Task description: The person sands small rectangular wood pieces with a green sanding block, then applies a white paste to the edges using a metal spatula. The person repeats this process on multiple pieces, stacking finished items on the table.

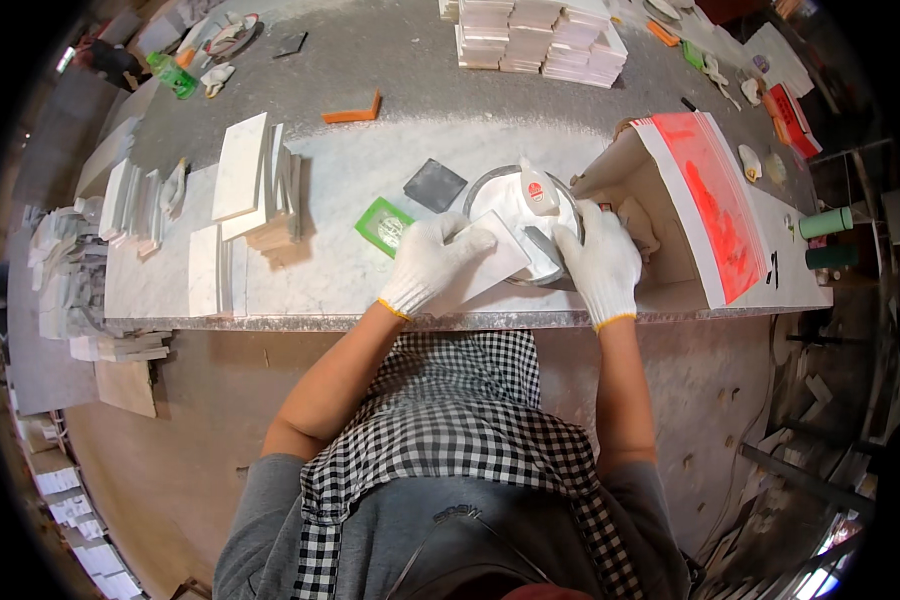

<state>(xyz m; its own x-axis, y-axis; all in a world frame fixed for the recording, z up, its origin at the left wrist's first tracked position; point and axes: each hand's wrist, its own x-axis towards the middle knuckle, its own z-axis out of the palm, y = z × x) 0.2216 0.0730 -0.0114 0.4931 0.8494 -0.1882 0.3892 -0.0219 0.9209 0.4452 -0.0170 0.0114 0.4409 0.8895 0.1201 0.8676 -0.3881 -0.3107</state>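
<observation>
In the middle of the marble-topped bench, my left hand point(433, 260), in a white knit glove, pinches a flat white tile point(490, 252). The tile tilts over the left rim of a round metal bowl point(482, 186) that holds white paste. My right hand point(600, 258), gloved alike, is at the bowl's right side with its fingers closed around a grey scraper point(543, 246), whose blade lies in the paste. Its grip end is hidden by the glove. A small white squeeze bottle point(539, 190) with a red label leans in the bowl.
Left of the bowl lie a green rectangular pad point(382, 227) and a dark square pad point(434, 185). White tiles point(247, 175) stand stacked farther left. An open cardboard box point(660, 215) stands close to my right hand. An orange angle piece point(353, 108) and more tile stacks point(540, 40) lie beyond.
</observation>
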